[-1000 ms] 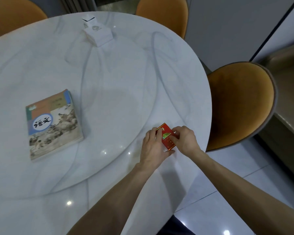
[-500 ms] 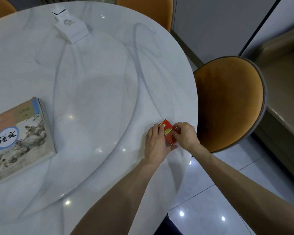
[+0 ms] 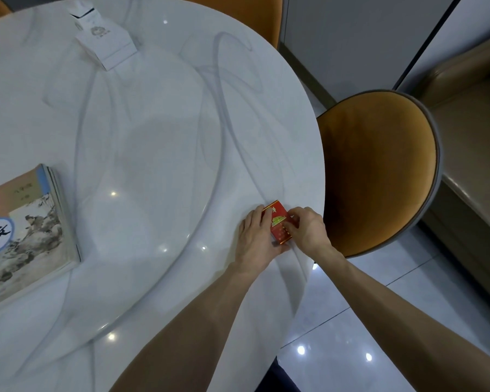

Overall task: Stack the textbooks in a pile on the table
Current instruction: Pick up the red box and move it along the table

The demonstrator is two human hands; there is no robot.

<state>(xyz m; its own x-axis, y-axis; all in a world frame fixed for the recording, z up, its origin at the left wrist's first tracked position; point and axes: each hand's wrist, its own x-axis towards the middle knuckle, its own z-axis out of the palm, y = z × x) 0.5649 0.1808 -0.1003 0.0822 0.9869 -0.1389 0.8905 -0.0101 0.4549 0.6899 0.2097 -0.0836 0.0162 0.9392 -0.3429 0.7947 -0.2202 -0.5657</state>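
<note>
Gripping a small red pack (image 3: 279, 226) between left hand (image 3: 253, 240) and right hand (image 3: 309, 229) at the bench (image 3: 159, 123) edge, fingers hiding its sides. Lying far left, partly cut off: textbooks (image 3: 26, 230).

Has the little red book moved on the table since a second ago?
No. The little red book lies in the same spot by the table's right edge beside the orange chair; only the camera turned.
</note>
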